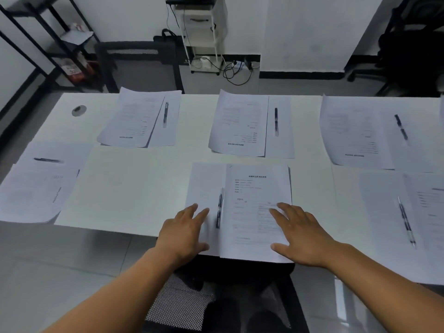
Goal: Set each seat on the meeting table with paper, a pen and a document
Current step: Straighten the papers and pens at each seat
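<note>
On the white meeting table (134, 183), at the near middle seat, a printed document (257, 212) partly overlaps a blank sheet of paper (204, 186), with a dark pen (219, 207) lying along their seam. My left hand (185, 230) rests flat with straight fingers on the blank sheet, just left of the pen. My right hand (298, 234) lies flat on the document's lower right part. Neither hand holds anything.
Several other seats carry paper, a document and a pen: far left (141, 118), far middle (249, 123), far right (365, 133), near left (40, 183), near right (408, 212). A mesh chair (182, 306) stands below me. Another chair (139, 66) and a white cart (204, 34) stand beyond the table.
</note>
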